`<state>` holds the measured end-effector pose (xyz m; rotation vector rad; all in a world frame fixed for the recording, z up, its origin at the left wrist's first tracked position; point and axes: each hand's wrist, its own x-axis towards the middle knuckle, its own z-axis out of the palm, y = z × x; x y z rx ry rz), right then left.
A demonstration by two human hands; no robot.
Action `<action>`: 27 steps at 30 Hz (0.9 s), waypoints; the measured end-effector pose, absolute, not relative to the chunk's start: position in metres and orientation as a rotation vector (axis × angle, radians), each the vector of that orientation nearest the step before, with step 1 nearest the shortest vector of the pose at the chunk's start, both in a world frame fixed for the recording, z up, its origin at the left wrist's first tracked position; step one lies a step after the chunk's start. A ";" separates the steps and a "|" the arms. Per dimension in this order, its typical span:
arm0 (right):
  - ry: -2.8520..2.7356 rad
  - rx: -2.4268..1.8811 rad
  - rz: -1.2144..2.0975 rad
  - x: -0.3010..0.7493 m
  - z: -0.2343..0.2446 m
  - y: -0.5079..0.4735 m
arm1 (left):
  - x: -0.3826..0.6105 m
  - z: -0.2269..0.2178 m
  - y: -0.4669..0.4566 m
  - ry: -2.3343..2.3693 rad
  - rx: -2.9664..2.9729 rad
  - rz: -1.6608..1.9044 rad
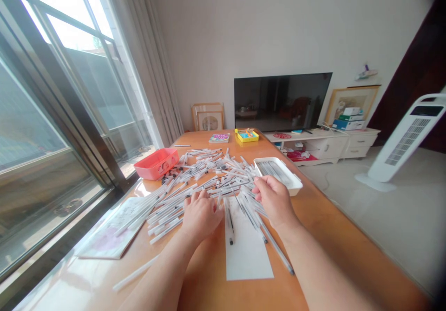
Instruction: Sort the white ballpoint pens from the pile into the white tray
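Observation:
A wide heap of white pens (205, 174) covers the middle of the orange wooden table (324, 236). My left hand (200, 216) rests on the near edge of the heap, fingers curled down among the pens. My right hand (273, 199) lies at the heap's right side, fingers curled over pens, right in front of a white tray (291, 188) holding several pens. Whether either hand grips a pen is hidden under the fingers. A white paper sheet (245, 250) lies between my hands with a few pens on it.
A pink tray (156, 163) with small dark caps sits at the far left. A printed sheet (111, 232) lies near the left edge by the window. A yellow box (246, 136) and a booklet (219, 138) stand at the table's far end. Beyond are a TV (280, 101) and a fan (404, 139).

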<state>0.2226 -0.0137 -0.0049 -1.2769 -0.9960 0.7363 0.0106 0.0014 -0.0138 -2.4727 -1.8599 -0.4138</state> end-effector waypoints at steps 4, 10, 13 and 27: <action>-0.956 -1.271 0.752 0.224 -0.003 -0.013 | 0.008 -0.015 0.004 -1.903 -2.456 -0.452; -0.837 -1.216 0.760 0.230 0.006 -0.014 | 0.000 -0.010 0.007 -1.945 -2.629 -0.689; -0.813 -1.198 0.733 0.235 0.010 -0.015 | -0.002 -0.006 0.006 -1.876 -2.732 -0.789; -0.934 -1.246 0.535 0.245 0.007 -0.017 | -0.002 0.001 0.002 -1.729 -2.669 -0.785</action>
